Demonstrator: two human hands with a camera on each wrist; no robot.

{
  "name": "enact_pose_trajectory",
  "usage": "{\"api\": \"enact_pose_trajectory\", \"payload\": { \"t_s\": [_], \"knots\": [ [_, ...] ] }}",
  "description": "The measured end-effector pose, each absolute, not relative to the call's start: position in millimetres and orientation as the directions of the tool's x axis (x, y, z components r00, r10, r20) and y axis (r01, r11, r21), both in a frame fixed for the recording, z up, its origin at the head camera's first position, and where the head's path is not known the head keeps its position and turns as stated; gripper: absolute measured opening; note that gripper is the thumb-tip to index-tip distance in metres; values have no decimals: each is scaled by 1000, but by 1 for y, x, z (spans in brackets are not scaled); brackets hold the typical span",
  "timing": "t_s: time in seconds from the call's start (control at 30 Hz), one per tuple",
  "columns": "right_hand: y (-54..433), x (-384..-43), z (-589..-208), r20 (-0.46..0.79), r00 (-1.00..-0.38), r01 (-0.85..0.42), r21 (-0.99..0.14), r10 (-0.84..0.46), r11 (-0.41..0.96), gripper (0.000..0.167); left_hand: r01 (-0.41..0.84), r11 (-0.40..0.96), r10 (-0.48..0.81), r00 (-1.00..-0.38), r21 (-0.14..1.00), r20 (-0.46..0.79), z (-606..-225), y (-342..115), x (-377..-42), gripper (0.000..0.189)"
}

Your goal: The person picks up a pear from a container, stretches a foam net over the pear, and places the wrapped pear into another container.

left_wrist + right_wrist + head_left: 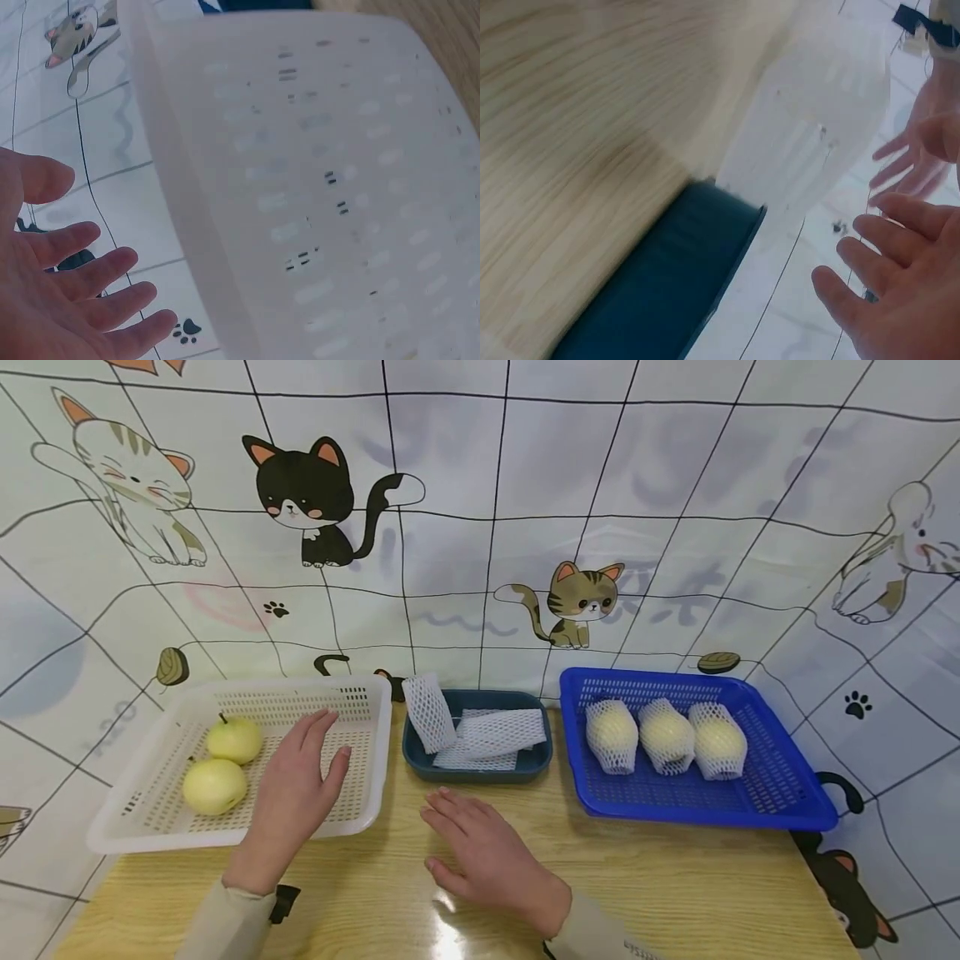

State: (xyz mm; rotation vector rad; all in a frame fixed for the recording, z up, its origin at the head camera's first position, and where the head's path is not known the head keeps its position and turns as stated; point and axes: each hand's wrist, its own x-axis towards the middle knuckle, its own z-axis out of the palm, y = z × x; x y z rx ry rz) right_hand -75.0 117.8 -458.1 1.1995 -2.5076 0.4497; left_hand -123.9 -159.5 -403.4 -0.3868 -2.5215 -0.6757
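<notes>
My left hand hovers over the white basket, fingers extended and holding nothing. Just left of it, two yellow-green pears sit in that basket, one behind the other. My right hand is over the table in front of the dark teal tray, its fingers loosely spread with nothing in them. White foam net sleeves lie in the tray, one leaning up on its left rim. Both the left hand and the right hand appear with empty, relaxed fingers in their wrist views.
On the right stands a blue basket with three net-wrapped fruits in a row. Wood-grain table runs in front of the containers. Behind them rises a backdrop printed with cats and grid lines.
</notes>
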Motion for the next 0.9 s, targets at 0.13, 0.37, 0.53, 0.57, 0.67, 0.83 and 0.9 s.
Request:
{"api": "enact_pose_trajectory", "payload": {
  "t_s": [0.13,0.37,0.53,0.57,0.67,0.83,0.9],
  "knots": [
    [100,-75,-457,314,-588,-801,-102,-745,589,61,343,841,109,-865,419,489,-401,-170,-125,46],
    [77,-78,-462,231,-603,-795,-90,-764,600,72,266,863,62,-900,430,432,-401,-187,-125,49],
    [67,-79,-466,187,-614,-788,-91,-767,608,82,244,869,49,-908,431,415,-408,-194,-122,52],
    [65,-79,-466,180,-615,-787,-84,-768,611,82,239,872,47,-909,427,413,-409,-196,-122,52],
    [60,-79,-467,174,-615,-786,-58,-769,616,83,223,879,39,-914,421,403,-411,-201,-123,54],
    [56,-79,-468,191,-602,-792,-15,-775,611,83,189,889,29,-933,418,360,-410,-214,-124,58],
    [55,-79,-468,192,-597,-794,2,-779,609,82,175,897,31,-941,405,338,-408,-220,-125,61]
  ]
}}
